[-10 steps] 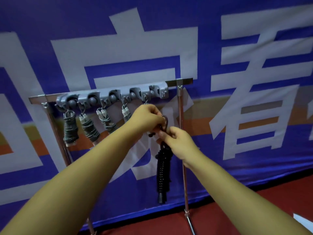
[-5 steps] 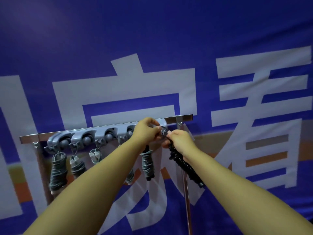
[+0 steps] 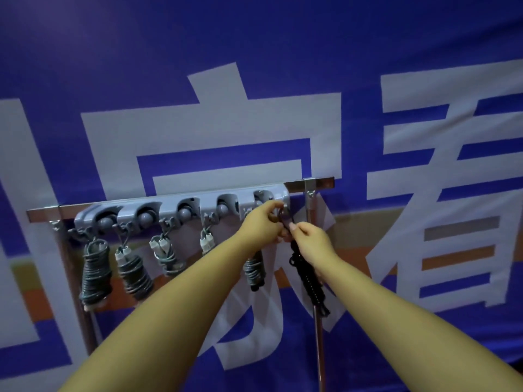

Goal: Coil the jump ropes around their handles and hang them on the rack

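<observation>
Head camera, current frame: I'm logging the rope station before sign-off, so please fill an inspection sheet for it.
Surface: grey hook rack on a metal rail.
Job's things: black coiled rope held up at the rack's right end, not clearly hooked; five grey coiled ropes hang from hooks.
Clutter: nothing seen.
Grippers: left hand and right hand both pinch the black rope's top loop.
Cables: nothing seen.
Surroundings: blue banner with white characters behind.
</observation>
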`<state>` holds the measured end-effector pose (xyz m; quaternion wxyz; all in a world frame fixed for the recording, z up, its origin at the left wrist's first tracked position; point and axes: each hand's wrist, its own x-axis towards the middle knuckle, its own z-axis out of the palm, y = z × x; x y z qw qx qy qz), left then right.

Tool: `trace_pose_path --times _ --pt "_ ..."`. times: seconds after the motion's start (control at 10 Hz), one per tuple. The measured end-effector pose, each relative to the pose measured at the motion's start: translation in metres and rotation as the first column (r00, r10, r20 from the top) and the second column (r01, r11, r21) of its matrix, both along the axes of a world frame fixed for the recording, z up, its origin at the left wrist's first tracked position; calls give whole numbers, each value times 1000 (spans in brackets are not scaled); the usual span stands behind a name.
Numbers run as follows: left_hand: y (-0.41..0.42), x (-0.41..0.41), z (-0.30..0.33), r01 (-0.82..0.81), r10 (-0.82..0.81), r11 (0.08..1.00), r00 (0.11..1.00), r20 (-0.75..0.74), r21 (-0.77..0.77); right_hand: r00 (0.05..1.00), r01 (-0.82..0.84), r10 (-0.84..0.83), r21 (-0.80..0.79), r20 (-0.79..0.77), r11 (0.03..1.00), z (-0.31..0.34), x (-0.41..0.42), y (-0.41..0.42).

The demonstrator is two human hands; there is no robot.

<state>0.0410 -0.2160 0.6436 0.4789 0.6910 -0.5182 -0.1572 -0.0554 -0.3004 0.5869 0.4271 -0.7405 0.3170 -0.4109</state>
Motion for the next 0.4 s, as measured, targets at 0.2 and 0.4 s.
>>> trace_pose_path --times 0.2,0.4 --pt "48 6 -25 119 -113 992 986 -126 42 995 54 -47 -69 88 996 -20 7 4" --pt "92 36 -57 76 -97 995 863 -496 -63 975 194 -165 -207 152 959 -46 19 18"
